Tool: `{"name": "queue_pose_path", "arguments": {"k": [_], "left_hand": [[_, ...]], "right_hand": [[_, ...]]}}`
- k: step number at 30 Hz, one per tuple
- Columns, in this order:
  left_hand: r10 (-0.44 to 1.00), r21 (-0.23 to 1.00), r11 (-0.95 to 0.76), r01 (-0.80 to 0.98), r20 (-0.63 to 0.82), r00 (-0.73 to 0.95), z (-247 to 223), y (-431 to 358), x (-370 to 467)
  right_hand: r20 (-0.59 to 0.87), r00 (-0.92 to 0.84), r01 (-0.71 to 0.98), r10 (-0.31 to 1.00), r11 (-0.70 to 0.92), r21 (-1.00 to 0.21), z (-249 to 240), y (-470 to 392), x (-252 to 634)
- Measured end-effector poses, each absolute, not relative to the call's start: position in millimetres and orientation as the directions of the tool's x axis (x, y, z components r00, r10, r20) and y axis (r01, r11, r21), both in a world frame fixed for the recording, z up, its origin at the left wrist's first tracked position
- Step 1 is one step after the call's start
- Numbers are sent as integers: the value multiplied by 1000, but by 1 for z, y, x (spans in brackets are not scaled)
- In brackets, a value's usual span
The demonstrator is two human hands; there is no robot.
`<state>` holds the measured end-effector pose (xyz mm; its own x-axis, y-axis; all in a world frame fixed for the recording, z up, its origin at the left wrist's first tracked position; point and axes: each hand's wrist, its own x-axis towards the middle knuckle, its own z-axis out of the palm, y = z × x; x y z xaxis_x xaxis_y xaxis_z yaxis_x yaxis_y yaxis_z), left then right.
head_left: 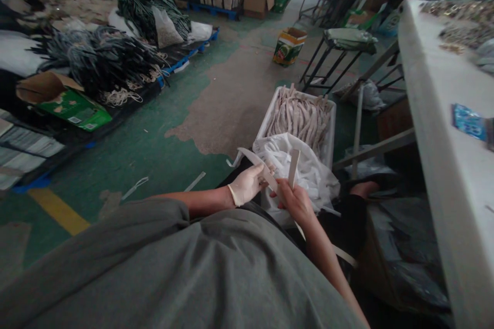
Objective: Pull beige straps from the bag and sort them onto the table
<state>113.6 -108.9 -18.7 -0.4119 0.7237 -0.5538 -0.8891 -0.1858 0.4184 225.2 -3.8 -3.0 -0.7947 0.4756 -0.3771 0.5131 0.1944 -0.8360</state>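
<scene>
Left hand [247,185], gloved, pinches a pale strap [258,162]; right hand [295,200] grips an upright strip [294,165] — both just before the white crate [331,128]. Best to keep ends aligned, fingers firm.

White table [432,128] rt; cord bundles [100,59] on pallets lft; stool [339,49].

Factory/warehouse floor: strap bundles [104,59] on pallets [193,51], cartons [258,2], worn green concrete floor [154,133].
</scene>
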Motion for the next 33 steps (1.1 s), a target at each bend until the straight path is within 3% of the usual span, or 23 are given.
{"name": "queue_pose_path", "arguments": {"k": [3,7,9,13,16,20,25,33], "left_hand": [[773,504,-63,-861,-521,-361,-29,-110,124],[868,597,-28,-802,-383,-315,-36,-111,132],[903,558,-10,-830,-351,-247,-34,-113,128],[907,308,38,-951,-409,-97,-32,-119,98],[845,197,-145,-970,-485,-225,-37,-124,58],[636,263,-381,-886,-621,-458,-47,-130,1],[501,396,-469,-789,-616,-608,-57,-137,-48],[426,513,-533,-673,-526,-737,-70,-150,-78]], "right_hand": [[-414,-777,545,474,178,-819,-4,-1,224],[-385,-778,522,497,169,-836,-11,-3,218],[-371,-795,485,479,135,-864,-12,-4,218],[-361,-813,431,457,57,-900,-3,-1,230],[-395,-826,452,401,54,-890,9,4,256],[-461,-825,506,327,62,-860,19,10,300],[-508,-777,564,371,55,-824,20,12,337],[-481,-755,579,445,110,-808,8,20,364]]}}
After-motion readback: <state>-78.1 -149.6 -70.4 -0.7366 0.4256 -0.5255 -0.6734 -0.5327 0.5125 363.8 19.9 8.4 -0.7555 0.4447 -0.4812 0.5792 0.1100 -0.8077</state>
